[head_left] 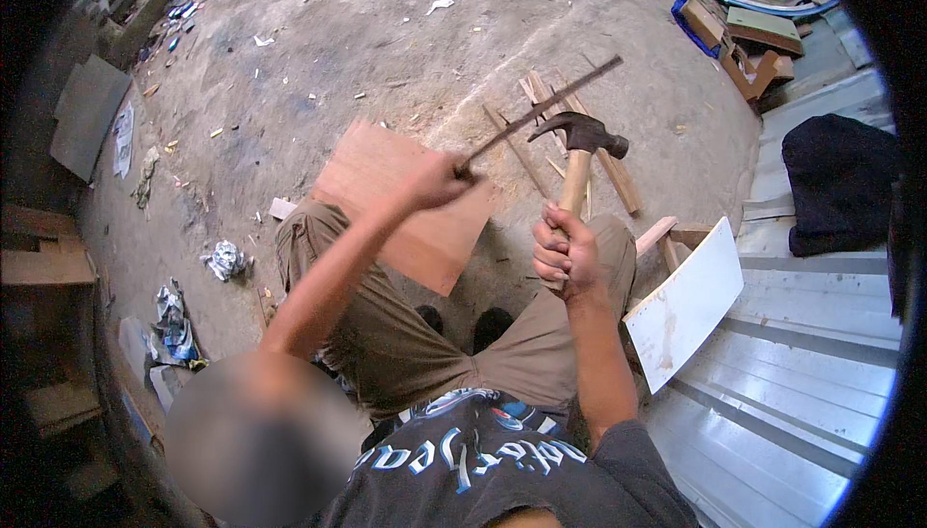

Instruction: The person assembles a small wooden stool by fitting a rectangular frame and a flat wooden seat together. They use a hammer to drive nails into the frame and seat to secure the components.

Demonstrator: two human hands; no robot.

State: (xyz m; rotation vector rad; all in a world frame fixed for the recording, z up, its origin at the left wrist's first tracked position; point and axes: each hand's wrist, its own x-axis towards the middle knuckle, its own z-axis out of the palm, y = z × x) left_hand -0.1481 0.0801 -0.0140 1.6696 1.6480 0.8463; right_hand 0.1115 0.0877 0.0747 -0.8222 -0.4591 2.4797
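My right hand [566,253] is wrapped round the wooden handle of a claw hammer [576,166], held upright in front of my right knee with its dark metal head at the top. My left hand [442,180] grips one end of a long, thin, dark strip [546,106]. The strip slants up to the right and passes behind the hammer head; I cannot tell if it is wood or metal. Below my left hand a reddish-brown plywood board [425,253] lies by my left knee. Several narrow wood strips [613,176] lie on the ground beyond the hammer.
A white-faced panel [686,306] leans beside my right thigh. Corrugated metal sheeting [792,306] with a dark cloth [838,180] on it lines the right side. Crumpled paper [228,260] and wood scraps litter the concrete ground [338,36]. Wooden boxes [43,263] stand at the left edge.
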